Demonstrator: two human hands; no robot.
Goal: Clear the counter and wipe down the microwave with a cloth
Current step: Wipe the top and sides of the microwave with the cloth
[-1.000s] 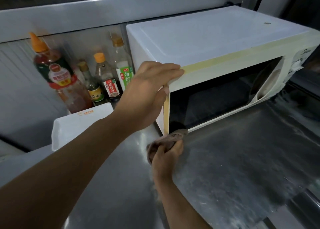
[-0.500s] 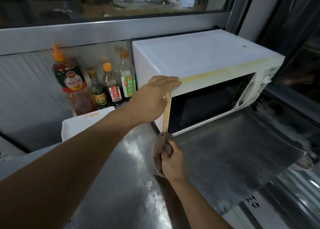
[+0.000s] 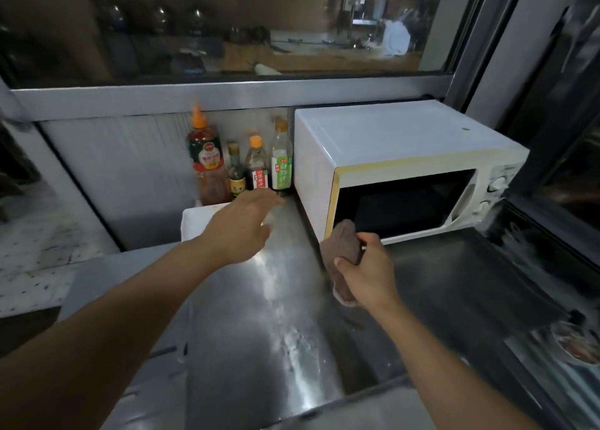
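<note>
Your left hand (image 3: 242,226) has left the microwave (image 3: 402,166) corner, fingers loosely extended toward the bottles (image 3: 240,166), holding nothing; your right hand (image 3: 365,267) grips the bunched cloth (image 3: 344,244) at the microwave's lower front corner, positioned for wiping.

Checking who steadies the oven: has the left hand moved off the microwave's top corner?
Yes. The left hand has left the microwave corner and gone down and left, toward the bottles.

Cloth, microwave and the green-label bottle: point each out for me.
cloth (image 3: 344,244), head view, upper fold above the right hand's fingers.
microwave (image 3: 389,137), head view, white top panel.
green-label bottle (image 3: 281,173), head view, on its label.
</note>
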